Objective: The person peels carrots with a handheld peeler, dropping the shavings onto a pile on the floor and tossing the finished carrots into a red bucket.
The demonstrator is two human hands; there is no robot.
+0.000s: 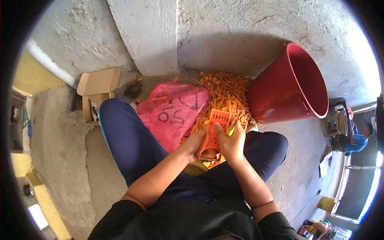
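An orange perforated plastic holder [215, 129] is between my two hands, above a heap of orange peelings [227, 91]. My left hand [195, 143] is closed on its left side. My right hand [231, 141] grips the right side, thumb on the holder, and also has a yellow-green handled tool [231, 128] between its fingers. A brownish rounded piece [209, 153] shows at the holder's lower end; what it is I cannot make out. A pink mesh sack [176, 114] with black writing lies left of the peelings, beside my hands.
A large dark red bucket [276, 90] leans tilted at the right of the peelings. An open cardboard box [96, 86] stands at the left by the rough wall [224, 24]. A person in blue [357, 140] is at the far right, near stacked items.
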